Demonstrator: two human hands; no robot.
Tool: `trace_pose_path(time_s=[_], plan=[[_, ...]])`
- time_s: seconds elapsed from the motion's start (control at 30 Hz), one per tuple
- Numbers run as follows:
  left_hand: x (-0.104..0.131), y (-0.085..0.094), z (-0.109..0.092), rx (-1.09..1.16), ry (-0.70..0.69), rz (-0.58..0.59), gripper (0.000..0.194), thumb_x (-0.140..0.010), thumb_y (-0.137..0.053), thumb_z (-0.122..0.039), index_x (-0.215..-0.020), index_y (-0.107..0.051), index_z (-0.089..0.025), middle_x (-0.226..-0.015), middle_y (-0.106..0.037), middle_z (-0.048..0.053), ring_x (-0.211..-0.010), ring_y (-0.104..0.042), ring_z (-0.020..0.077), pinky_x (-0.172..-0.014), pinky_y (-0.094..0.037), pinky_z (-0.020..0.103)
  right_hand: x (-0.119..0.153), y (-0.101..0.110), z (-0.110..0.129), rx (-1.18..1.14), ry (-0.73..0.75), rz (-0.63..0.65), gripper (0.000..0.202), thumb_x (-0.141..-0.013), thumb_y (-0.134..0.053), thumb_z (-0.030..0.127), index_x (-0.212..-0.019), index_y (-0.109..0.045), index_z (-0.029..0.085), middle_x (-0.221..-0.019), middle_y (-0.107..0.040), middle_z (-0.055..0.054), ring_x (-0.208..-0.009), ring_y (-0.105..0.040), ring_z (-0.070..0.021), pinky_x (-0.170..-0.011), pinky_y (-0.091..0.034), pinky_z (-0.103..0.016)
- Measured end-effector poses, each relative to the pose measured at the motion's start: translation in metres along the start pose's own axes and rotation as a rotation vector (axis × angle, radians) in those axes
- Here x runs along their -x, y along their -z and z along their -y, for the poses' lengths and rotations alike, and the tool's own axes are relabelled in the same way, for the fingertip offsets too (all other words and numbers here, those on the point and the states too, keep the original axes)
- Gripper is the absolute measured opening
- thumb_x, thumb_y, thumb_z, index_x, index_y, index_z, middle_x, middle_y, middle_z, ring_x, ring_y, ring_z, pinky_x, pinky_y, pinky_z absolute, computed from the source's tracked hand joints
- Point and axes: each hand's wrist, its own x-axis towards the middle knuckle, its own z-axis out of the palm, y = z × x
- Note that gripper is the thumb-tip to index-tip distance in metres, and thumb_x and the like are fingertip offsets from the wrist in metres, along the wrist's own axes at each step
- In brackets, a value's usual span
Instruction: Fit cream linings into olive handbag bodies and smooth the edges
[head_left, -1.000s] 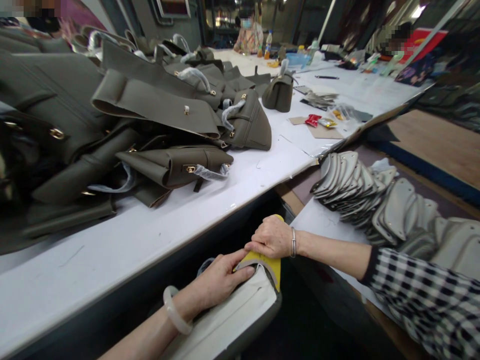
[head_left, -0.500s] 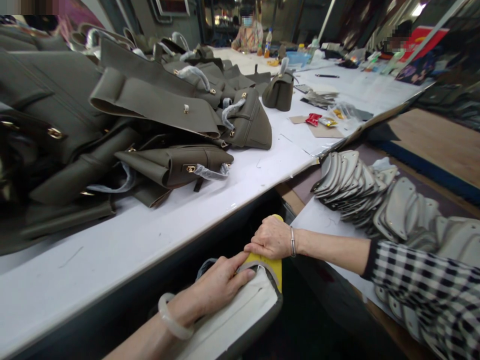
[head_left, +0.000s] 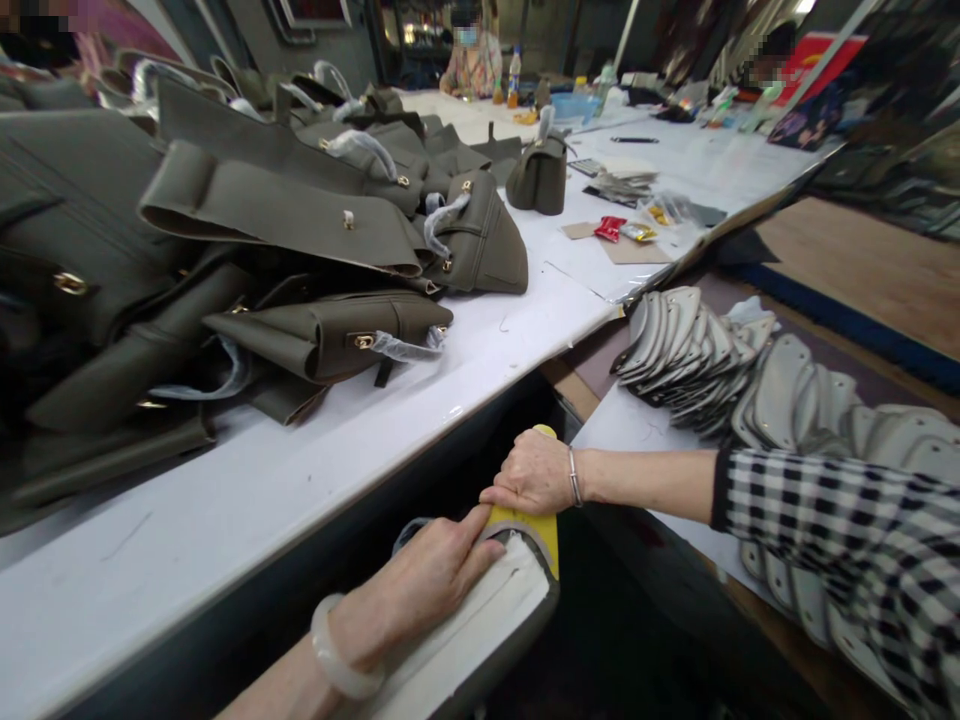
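Observation:
Low in the middle, a long piece with a white top and dark grey side (head_left: pixel 480 640) lies below the table edge. A yellow piece (head_left: pixel 551 540) covers its far end. My right hand (head_left: pixel 529 472), wearing a thin bracelet, is closed over the yellow piece. My left hand (head_left: pixel 439 570), with a pale bangle at the wrist, grips the near side where the white top meets the yellow piece. Its thumb lies on the white top and its fingertips touch my right hand.
Grey-green bag parts (head_left: pixel 285 210) with gold clasps are heaped on the white table (head_left: pixel 300 490). Stacked grey curved pieces (head_left: pixel 675 350) lie at the right. A red packet (head_left: pixel 610 228) and plastic bags sit farther back. A masked person (head_left: pixel 474 65) is at the far end.
The view has turned slightly, so the table and its contents appear farther left. Both hands keep their hold on the piece.

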Motion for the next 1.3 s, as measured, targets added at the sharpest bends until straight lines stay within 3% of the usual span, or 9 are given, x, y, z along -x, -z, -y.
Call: trace_pose_path(time_s=[0.33,0.57,0.67,0.8,0.93,1.03,1.13,1.3], plan=[[0.000,-0.005,-0.004,-0.195,-0.044,0.016,0.043,-0.102,-0.024,-0.047,-0.116,-0.051,-0.018,-0.090,-0.071,0.012,-0.076,-0.068,0.0267,-0.067,-0.045,0.032,0.006,0.004,0.010,0.002,-0.086,0.046,0.064,-0.104,-0.028,0.047,-0.068,-0.072,0.018,-0.068,-0.072,-0.008,-0.061,-0.067,-0.0188,-0.054,-0.024,-0.027],[0.000,-0.007,-0.006,-0.325,-0.080,-0.022,0.047,-0.103,-0.022,-0.046,-0.118,-0.054,-0.016,-0.084,-0.071,0.012,-0.069,-0.067,0.0258,-0.065,-0.045,0.033,0.019,0.008,0.032,-0.031,-0.274,0.088,0.062,-0.104,-0.029,0.047,-0.072,-0.074,0.018,-0.071,-0.073,-0.010,-0.063,-0.067,-0.0209,-0.054,-0.027,-0.028],[0.002,-0.006,-0.006,-0.225,-0.118,-0.058,0.048,-0.102,-0.024,-0.048,-0.113,-0.060,-0.017,-0.091,-0.071,0.012,-0.072,-0.066,0.0250,-0.071,-0.046,0.034,0.026,0.009,0.049,-0.054,-0.382,0.082,0.063,-0.104,-0.027,0.046,-0.073,-0.074,0.017,-0.072,-0.073,-0.012,-0.063,-0.067,-0.0216,-0.055,-0.027,-0.029],[-0.002,-0.001,-0.001,0.252,-0.094,-0.021,0.054,-0.099,-0.031,-0.054,-0.096,-0.071,-0.018,-0.093,-0.073,0.007,-0.082,-0.063,0.0217,-0.085,-0.044,0.033,0.039,0.004,0.065,-0.126,-0.469,0.056,0.061,-0.103,-0.028,0.046,-0.073,-0.071,0.015,-0.075,-0.073,-0.014,-0.066,-0.067,-0.0233,-0.057,-0.028,-0.030],[-0.012,0.003,0.005,0.486,-0.016,-0.029,0.054,-0.095,-0.035,-0.051,-0.101,-0.075,-0.014,-0.093,-0.074,0.005,-0.079,-0.060,0.0193,-0.078,-0.047,0.031,0.060,-0.004,0.062,-0.315,-0.594,-0.004,0.065,-0.100,-0.026,0.056,-0.062,-0.063,0.017,-0.065,-0.067,-0.010,-0.061,-0.062,-0.0210,-0.058,-0.031,-0.030],[-0.020,0.001,0.005,0.536,0.013,-0.035,0.042,-0.086,-0.050,-0.044,-0.089,-0.077,-0.011,-0.075,-0.070,0.003,-0.065,-0.053,0.0162,-0.064,-0.043,0.028,0.074,-0.013,0.052,-0.553,-0.747,-0.066,0.076,-0.099,-0.007,0.063,-0.058,-0.052,0.019,-0.056,-0.058,-0.006,-0.055,-0.056,-0.0175,-0.053,-0.034,-0.028],[-0.026,0.000,0.004,0.537,0.017,-0.041,0.033,-0.078,-0.057,-0.038,-0.072,-0.075,-0.011,-0.059,-0.058,0.000,-0.057,-0.043,0.0126,-0.056,-0.036,0.026,0.076,-0.021,0.044,-0.819,-0.832,-0.098,0.080,-0.094,0.005,0.069,-0.067,-0.051,0.019,-0.053,-0.049,-0.002,-0.051,-0.050,-0.0150,-0.048,-0.035,-0.026],[-0.029,0.004,0.003,0.474,0.030,-0.039,0.031,-0.076,-0.057,-0.037,-0.070,-0.075,-0.013,-0.053,-0.050,-0.002,-0.054,-0.036,0.0113,-0.054,-0.030,0.026,0.066,-0.022,0.041,-1.139,-0.773,-0.066,0.079,-0.087,-0.009,0.082,-0.099,-0.054,0.018,-0.055,-0.033,0.007,-0.044,-0.031,-0.0110,-0.041,-0.028,-0.023]])
